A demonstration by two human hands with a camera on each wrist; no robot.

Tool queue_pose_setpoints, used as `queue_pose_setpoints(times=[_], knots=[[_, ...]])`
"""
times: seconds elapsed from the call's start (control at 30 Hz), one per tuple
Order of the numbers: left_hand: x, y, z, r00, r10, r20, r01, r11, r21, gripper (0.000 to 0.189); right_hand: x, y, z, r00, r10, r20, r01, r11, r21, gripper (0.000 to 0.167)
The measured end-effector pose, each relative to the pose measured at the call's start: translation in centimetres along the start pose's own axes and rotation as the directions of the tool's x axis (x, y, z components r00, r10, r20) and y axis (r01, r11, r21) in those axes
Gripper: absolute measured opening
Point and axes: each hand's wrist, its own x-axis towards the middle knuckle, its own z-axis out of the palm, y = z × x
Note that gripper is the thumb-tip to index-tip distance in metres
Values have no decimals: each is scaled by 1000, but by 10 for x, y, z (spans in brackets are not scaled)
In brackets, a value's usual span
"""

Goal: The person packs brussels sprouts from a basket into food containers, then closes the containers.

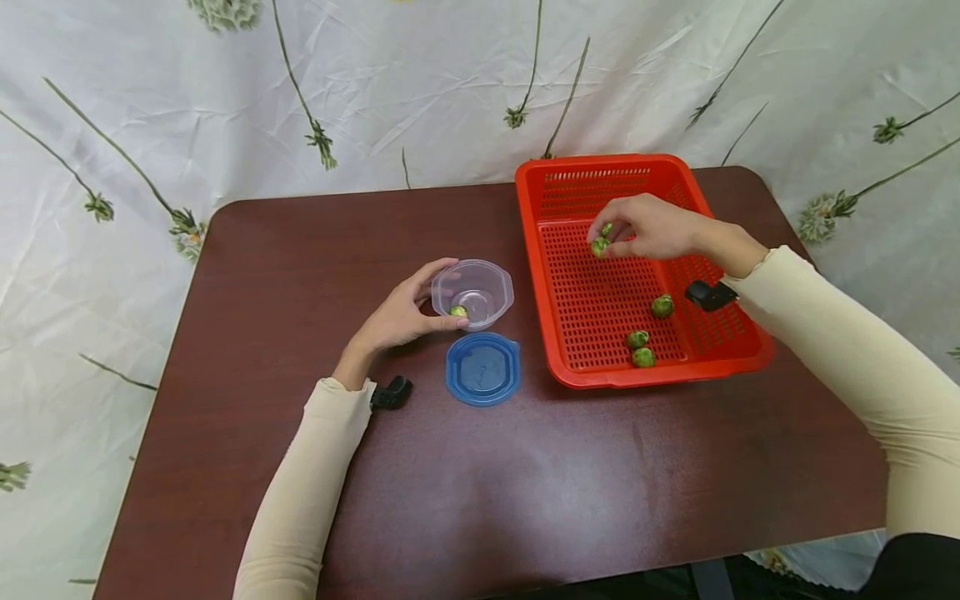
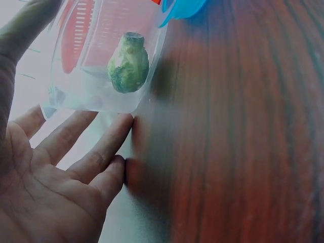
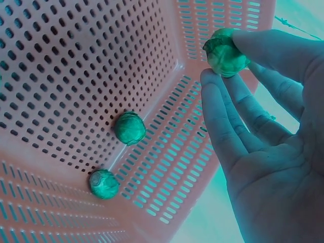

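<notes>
In the head view my left hand point(image 1: 405, 312) holds a small clear plastic container point(image 1: 491, 287), thumb on the near side and fingers round the far side. One Brussels sprout point(image 2: 128, 65) lies inside it, stem end up in the left wrist view. Over the red plastic basket point(image 1: 534, 275), my right hand point(image 1: 654, 228) pinches another Brussels sprout point(image 3: 226, 53) between thumb and fingers. A further sprout point(image 1: 606, 228) shows beside those fingers in the head view. Several loose sprouts point(image 1: 662, 306) lie on the basket floor toward its near right part.
A round blue lid point(image 1: 483, 369) lies flat on the brown table point(image 1: 300, 275), just in front of the container. The basket stands right of both, with raised slotted walls. Behind the table hangs a white flower-patterned cloth point(image 1: 420, 92).
</notes>
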Motion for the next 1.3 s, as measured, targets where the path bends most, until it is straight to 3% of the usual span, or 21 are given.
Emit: queue_pose_setpoints(times=[1.3], knots=[[1,-2,-1,1000,-8,6,8,1000,4,87,7,-27,-4,995,-97,-37,98,995,4,23]])
